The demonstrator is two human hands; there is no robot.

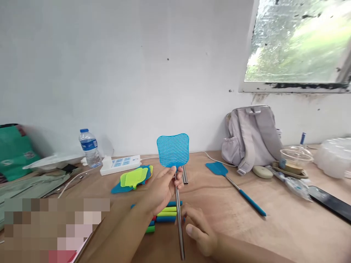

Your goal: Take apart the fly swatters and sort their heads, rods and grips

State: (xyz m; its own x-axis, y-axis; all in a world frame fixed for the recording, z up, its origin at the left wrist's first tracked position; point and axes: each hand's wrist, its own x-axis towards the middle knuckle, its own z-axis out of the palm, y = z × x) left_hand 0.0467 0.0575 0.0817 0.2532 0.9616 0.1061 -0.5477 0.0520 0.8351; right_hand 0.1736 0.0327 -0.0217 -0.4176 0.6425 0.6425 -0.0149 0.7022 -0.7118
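Observation:
My left hand (167,188) is closed around the top of a metal rod, just under the blue mesh head of a fly swatter (173,150). The bare rod slants down toward me, with no colored grip on its lower end. Beside that lower rod is my right hand (201,228), thumb and fingers apart, with nothing visible in it. Its fingertips are close to several colored handle grips (167,214) in blue, yellow, green and red; whether they touch is unclear. More metal rods (185,175) lie behind my left hand. A whole blue fly swatter (233,182) rests at the right.
Loose swatter heads (134,178) lie stacked at the left, near a white power strip (120,164) and a water bottle (90,148). On the right are a grey backpack (249,137), a plastic cup (296,157) and a phone (330,201). A wall stands behind the table.

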